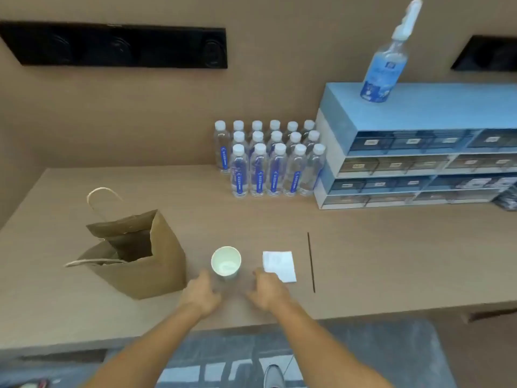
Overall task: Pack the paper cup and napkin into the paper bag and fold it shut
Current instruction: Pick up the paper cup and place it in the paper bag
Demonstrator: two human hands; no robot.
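Observation:
A white paper cup (226, 261) stands upright and empty near the table's front middle. A folded white napkin (279, 265) lies flat just to its right. At the left a brown paper bag (156, 264) stands open, its twisted handles sticking up and out. My left hand (202, 292) hovers just in front and left of the cup, blurred, fingers apart, holding nothing. My right hand (268, 289) is in front of the cup's right side, fingertips at the napkin's near-left corner, not gripping anything.
The wooden table (391, 261) carries a block of several water bottles (268, 163) at the back and a blue drawer cabinet (419, 152) at the right with a spray bottle (387, 60) on top. A thin dark stick (311, 261) lies right of the napkin.

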